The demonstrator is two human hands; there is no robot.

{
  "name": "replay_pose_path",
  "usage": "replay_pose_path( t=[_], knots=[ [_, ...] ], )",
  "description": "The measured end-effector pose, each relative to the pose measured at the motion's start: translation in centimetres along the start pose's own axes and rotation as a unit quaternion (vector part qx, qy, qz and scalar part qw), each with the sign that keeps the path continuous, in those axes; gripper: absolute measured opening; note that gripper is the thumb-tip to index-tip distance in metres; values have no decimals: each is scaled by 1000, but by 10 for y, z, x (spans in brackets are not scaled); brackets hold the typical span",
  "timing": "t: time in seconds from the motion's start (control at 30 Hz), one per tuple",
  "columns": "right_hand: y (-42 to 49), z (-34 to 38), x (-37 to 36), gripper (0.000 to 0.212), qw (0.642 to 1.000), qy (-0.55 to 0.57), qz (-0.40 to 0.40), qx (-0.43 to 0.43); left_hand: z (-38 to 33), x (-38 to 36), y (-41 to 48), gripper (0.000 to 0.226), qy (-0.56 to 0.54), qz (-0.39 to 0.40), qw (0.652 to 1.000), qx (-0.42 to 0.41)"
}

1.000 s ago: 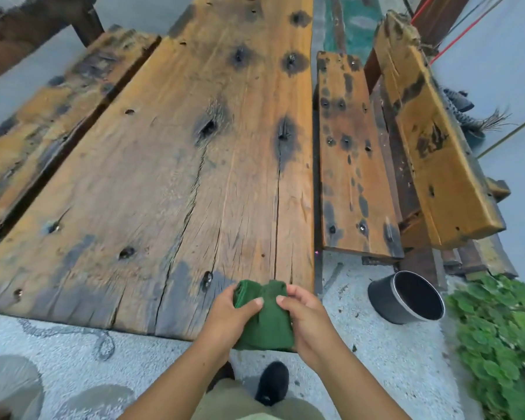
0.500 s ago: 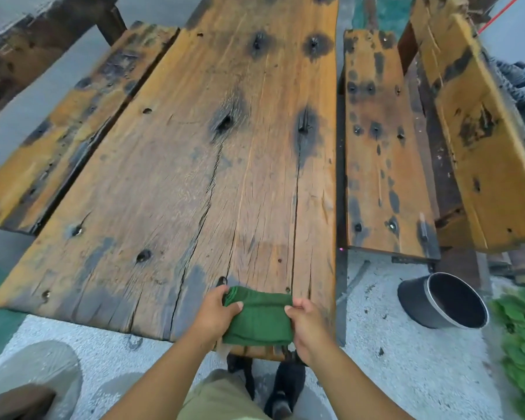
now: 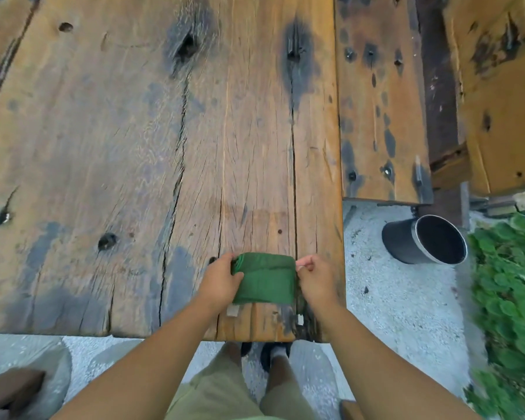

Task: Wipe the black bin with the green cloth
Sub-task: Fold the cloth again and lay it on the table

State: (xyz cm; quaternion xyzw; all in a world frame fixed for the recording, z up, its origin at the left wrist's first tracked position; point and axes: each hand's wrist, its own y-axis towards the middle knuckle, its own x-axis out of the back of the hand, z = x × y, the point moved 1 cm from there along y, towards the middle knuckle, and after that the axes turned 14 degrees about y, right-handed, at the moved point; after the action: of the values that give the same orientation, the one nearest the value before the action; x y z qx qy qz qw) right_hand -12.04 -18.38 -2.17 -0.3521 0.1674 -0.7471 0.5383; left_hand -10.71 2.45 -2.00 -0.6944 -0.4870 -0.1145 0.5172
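A folded green cloth is held over the near edge of the wooden table. My left hand grips its left side and my right hand pinches its right side. The black bin lies tipped on its side on the gravel ground to the right of the table, its open mouth facing right and towards me. Both hands are well left of the bin, with the table corner between them.
A wooden bench runs along the table's right side, with a slanted backrest plank beyond it. Green leafy plants grow at the right, close to the bin. My feet stand at the table's near edge.
The view has moved closer over the table. Both hands have carried the cloth forward from off the table's edge to over its top, holding it spread between them.
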Motion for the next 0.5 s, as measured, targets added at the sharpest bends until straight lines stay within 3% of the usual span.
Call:
replay_pose_path(
  t=[0.1,0.3,0.43,0.5],
  knots=[
    [0,0,-4,32,997,-63,-38,28,4,-7,4,30,152,-62,986,-39],
    [-20,-5,-5,14,993,-101,-24,65,34,6,0,42,120,-9,989,86],
    [-36,-23,-9,28,985,-160,57,13,48,9,-14,29,88,-29,991,93],
    [-40,-29,-12,32,981,-174,89,-10,44,5,-18,24,5,-1,995,97]
  ],
)
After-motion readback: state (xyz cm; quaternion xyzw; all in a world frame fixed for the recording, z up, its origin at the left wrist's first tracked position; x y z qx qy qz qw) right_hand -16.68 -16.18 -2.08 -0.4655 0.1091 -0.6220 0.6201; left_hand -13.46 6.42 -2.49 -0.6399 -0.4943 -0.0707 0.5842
